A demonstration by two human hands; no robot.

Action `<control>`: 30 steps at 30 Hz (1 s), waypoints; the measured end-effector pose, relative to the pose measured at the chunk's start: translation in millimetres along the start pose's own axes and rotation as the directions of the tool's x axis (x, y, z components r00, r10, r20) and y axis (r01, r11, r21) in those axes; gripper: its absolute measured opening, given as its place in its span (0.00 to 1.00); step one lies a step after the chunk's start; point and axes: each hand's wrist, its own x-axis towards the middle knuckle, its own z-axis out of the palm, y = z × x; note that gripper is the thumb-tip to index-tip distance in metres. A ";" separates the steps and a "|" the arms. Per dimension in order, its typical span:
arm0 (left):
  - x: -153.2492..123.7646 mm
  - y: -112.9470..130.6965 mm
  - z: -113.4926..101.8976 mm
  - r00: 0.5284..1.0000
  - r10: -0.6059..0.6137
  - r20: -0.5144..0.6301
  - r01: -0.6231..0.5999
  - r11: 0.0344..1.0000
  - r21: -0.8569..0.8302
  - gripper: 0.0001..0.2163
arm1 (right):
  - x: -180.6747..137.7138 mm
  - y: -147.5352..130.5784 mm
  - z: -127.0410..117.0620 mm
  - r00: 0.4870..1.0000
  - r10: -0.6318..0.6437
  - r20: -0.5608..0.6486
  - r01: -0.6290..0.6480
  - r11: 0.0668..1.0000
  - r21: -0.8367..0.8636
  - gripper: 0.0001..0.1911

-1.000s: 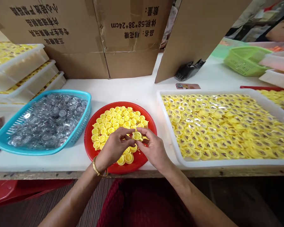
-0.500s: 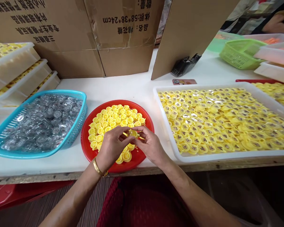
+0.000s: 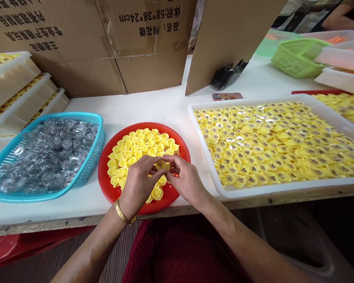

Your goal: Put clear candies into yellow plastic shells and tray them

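Observation:
Between my two hands is a small round yellow plastic piece with a clear cover (image 3: 161, 165), pinched at its edges by the fingertips of both. My left hand (image 3: 138, 179) has a gold bracelet at the wrist and grips the piece from the left. From the right, my right hand (image 3: 186, 179) closes its thumb and fingers on it. Both hands are over a red round tray (image 3: 106, 147) that holds many small yellow cup-like pieces (image 3: 129, 147), with small crumbs among them. My fingers partly hide the held piece.
A blue basket (image 3: 102, 135) of clear round plastic covers stands left. A white tray (image 3: 205, 157) of covered yellow pieces lies right. Stacked bins (image 3: 32, 90) rise at far left, cardboard (image 3: 153, 74) behind. A green basket (image 3: 295, 59) and a black holder (image 3: 228, 74) are at the back right.
The view has shifted slightly. Both hands stay over the red tray, and the yellow piece is now turned a little with its clear cover between the fingertips.

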 end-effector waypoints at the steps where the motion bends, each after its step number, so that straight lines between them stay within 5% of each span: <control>1: -0.4 -0.3 0.6 1.000 -0.013 -0.006 0.013 1.000 -0.013 0.10 | 0.2 0.0 0.0 1.000 0.001 -0.001 -0.001 1.000 -0.005 0.15; 7: -2.2 -3.2 6.0 0.994 -0.103 -0.033 0.102 0.994 -0.031 0.09 | -0.6 -0.9 2.4 0.999 -0.013 -0.041 0.010 0.998 -0.061 0.14; 13: -0.9 -4.3 3.9 0.998 -0.026 -0.061 0.023 0.998 -0.058 0.09 | 0.7 -2.6 1.1 0.999 -0.009 -0.044 0.006 0.998 -0.070 0.14; 21: 0.5 -5.5 6.5 0.951 -0.307 -0.047 0.289 0.930 -0.226 0.12 | 3.4 -6.8 0.5 0.985 -0.165 -0.057 0.149 0.964 -0.218 0.15; 23: -0.2 -5.7 7.3 0.960 -0.272 -0.063 0.251 0.940 -0.231 0.12 | 4.4 -7.6 0.2 0.982 -0.179 -0.058 0.163 0.963 -0.214 0.16; 28: 1.3 -4.3 1.3 0.995 0.033 -0.095 -0.036 0.999 -0.039 0.09 | 5.6 -8.4 -2.2 0.982 -0.183 -0.049 0.174 0.973 -0.151 0.16; 30: 2.9 -4.7 -1.2 0.997 0.040 -0.068 -0.043 0.998 -0.040 0.10 | 5.3 -7.9 -3.1 0.989 -0.141 -0.042 0.137 0.987 -0.080 0.15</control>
